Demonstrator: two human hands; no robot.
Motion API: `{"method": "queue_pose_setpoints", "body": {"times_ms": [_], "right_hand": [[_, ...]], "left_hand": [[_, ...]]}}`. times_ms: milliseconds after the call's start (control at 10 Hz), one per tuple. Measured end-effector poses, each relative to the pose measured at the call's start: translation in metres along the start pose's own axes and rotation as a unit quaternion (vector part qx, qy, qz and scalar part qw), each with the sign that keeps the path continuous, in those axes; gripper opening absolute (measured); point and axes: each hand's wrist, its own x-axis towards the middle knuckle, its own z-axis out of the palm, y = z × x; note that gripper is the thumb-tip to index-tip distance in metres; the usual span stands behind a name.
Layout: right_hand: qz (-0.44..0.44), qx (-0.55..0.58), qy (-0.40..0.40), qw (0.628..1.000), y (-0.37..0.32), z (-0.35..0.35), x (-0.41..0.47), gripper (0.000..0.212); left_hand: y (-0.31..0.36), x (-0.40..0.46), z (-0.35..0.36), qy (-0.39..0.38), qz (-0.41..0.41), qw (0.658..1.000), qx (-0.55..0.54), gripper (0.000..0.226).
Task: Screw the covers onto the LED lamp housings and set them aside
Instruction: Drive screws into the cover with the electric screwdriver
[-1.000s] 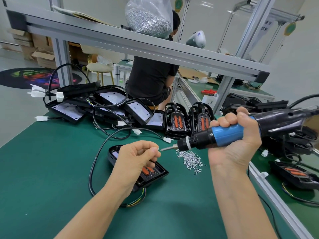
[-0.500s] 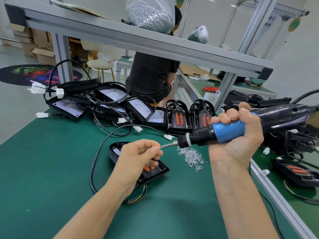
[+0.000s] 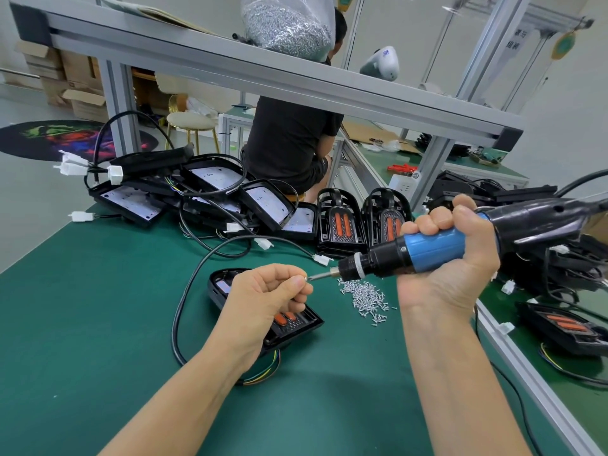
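Now the left hand pinches a screw onto the bit of the screwdriver gripped by the right hand; next, drive it into the lamp at frame centre.

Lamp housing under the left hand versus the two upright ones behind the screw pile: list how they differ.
The near housing lies flat on the green mat; the two upright housings stand on edge, side by side. The left hand hides much of the near housing; the upright housings show fully, untouched. All three are black with orange inserts.
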Motion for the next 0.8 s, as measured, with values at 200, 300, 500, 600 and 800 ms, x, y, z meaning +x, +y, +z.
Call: {"method": "queue_pose_setpoints", "body": {"times_ms": [200,300,500,600,800], "right_hand": [[-0.004,0.002,-0.006,1.0,-0.001,0.001,0.001,0.012],[-0.002,0.002,-0.006,1.0,0.0,0.0,0.001,0.013],[-0.003,0.004,-0.004,1.0,0.003,-0.002,0.001,0.013],[-0.01,0.001,0.006,1.0,0.006,-0.002,0.001,0.013],[-0.012,0.022,0.046,0.999,0.01,-0.005,0.001,0.013]], "left_hand": [[-0.001,0.0,0.0,0.004,-0.001,1.0,0.008,0.012],[0.0,0.0,0.001,0.005,-0.002,1.0,0.007,0.013],[-0.002,-0.001,0.001,0.015,-0.002,1.0,0.01,0.013],[-0.002,0.0,0.003,0.03,0.013,0.999,0.012,0.015],[-0.003,0.002,0.003,0.039,0.014,0.999,-0.025,0.014]]}}
